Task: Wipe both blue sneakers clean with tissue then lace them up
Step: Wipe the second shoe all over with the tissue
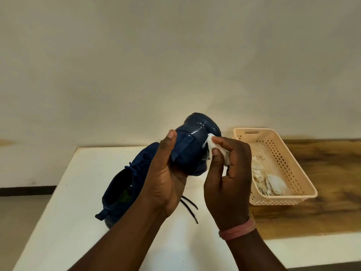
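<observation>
A dark blue sneaker [187, 151] is held above the white table [82, 192], toe pointing up and away, heel down to the left. My left hand [166, 173] grips it around the middle, thumb on top. My right hand [228, 173] pinches a crumpled white tissue [213, 144] against the right side of the toe. A black lace [190, 209] hangs down onto the table below the shoe. Only one sneaker is in view.
A beige perforated plastic basket [289, 159] stands to the right on a wood-grain surface [322, 192], with crumpled used tissues [271, 182] inside. A plain wall runs behind. The table's left edge drops to the floor.
</observation>
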